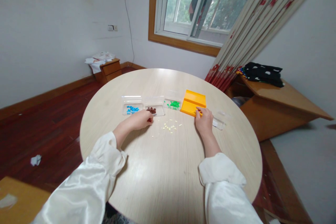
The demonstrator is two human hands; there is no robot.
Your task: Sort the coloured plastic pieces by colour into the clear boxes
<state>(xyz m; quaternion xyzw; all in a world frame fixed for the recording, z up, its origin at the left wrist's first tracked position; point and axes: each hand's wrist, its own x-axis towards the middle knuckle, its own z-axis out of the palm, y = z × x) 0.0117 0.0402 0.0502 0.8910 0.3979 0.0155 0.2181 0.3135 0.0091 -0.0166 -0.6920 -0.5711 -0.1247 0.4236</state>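
Curling in at the near side of a clear, shallow plastic box (160, 111) with small brown pieces (151, 110) in it, the left hand (143, 119) has thumb and fingertips pressed together, and whether a tiny piece sits between them is too small to tell! Over to the right hand (204, 119): fingers bent, thumb and forefinger at the near right corner of an open, hinged yellow plastic case (193, 100), though I cannot tell whether they pinch its rim or something small. That case lies beyond the middle of the round, pale wood-grain table (168, 171), on the side towards the surface's right edge. Between the hands, loose on the surface, a scatter of tiny cream-coloured pieces (166, 126)! Along the row towards the surface's left edge, a clear plastic box (124, 109) carries bright blue pieces (132, 109); between the brown pieces and the yellow case, another clear box (166, 105) shows green pieces (173, 104). And just beside the right hand, nearer the surface's right edge, a small clear plastic container (218, 123), partly hidden.
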